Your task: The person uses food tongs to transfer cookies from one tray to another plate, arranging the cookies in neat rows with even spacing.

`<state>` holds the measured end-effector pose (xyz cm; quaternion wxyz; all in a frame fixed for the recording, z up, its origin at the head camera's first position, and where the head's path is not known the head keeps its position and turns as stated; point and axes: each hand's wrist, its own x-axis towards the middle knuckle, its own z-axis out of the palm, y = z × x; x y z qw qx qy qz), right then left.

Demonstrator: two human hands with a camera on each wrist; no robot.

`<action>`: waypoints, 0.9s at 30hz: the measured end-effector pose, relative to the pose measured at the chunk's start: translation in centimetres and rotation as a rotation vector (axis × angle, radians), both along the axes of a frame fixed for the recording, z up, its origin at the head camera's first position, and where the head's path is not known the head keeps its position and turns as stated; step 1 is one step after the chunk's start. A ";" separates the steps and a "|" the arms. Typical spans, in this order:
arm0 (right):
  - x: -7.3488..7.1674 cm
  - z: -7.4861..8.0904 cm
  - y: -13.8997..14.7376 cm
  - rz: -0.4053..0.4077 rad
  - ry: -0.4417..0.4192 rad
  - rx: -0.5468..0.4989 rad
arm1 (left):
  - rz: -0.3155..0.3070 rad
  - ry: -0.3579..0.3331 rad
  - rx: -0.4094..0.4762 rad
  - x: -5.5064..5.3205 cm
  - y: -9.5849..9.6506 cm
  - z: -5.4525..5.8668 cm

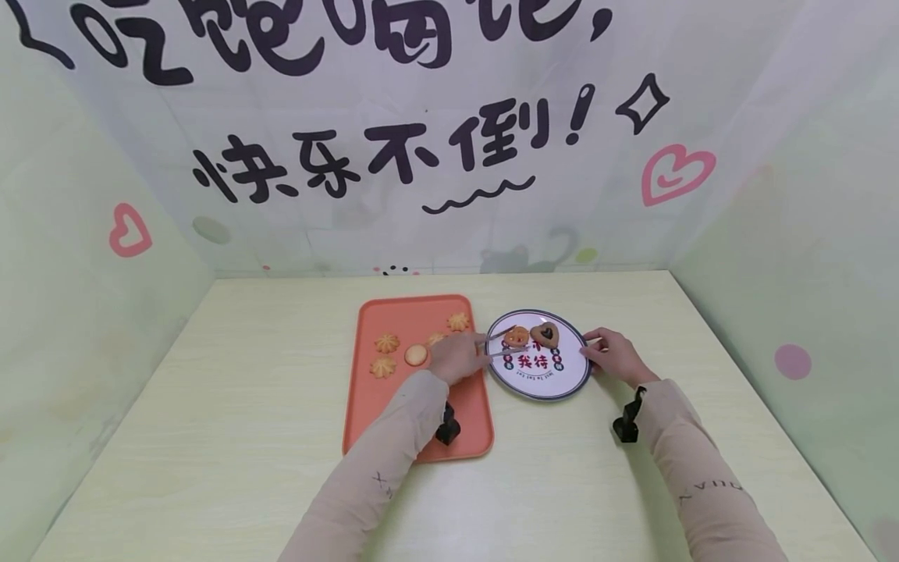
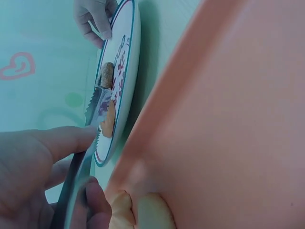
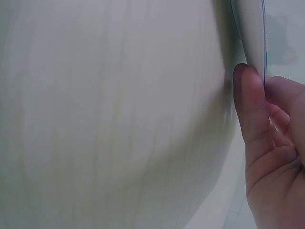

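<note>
My left hand [image 1: 456,357] grips a pair of metal tongs [image 2: 76,179] with toothed tips. Those tips lie on either side of a round orange-brown cookie [image 1: 517,336] on the white plate [image 1: 537,388], which has a blue rim and red and blue printing. Beside that cookie sits a brown heart-shaped cookie [image 1: 545,336] with a dark centre. At the plate's right edge, my right hand [image 1: 616,357] pinches the rim between thumb and fingers; the right wrist view shows the plate's pale underside there.
An orange tray [image 1: 372,421] lies left of the plate, partly under my left forearm. It bears several pale cookies, among them a flower-shaped one [image 1: 382,367] and a smooth round one [image 1: 416,355]. Printed cloth walls enclose the light wooden table [image 1: 267,406] at the back and sides.
</note>
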<state>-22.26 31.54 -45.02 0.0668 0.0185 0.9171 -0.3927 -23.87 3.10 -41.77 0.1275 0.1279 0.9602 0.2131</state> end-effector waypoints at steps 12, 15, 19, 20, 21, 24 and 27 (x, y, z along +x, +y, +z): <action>0.0 0.0 0.2 -0.003 0.000 0.000 | -0.070 0.038 -0.115 0.0 2.6 1.4; -0.1 0.1 0.2 -0.003 -0.002 -0.001 | -0.091 0.044 -0.126 0.0 3.2 1.5; 0.0 0.3 0.2 -0.003 -0.008 0.003 | -0.112 0.046 -0.109 0.0 3.9 1.7; 0.0 0.3 0.1 -0.003 -0.011 0.003 | -0.111 0.048 -0.111 0.0 4.1 1.7; 0.0 0.3 0.2 -0.004 -0.011 0.001 | -0.114 0.054 -0.112 0.0 4.2 1.7; 0.0 0.2 0.1 0.000 -0.012 -0.001 | -0.118 0.069 -0.131 0.0 4.6 1.4; 0.0 0.1 0.1 -0.008 -0.017 -0.004 | -0.117 0.068 -0.138 -0.1 4.8 1.0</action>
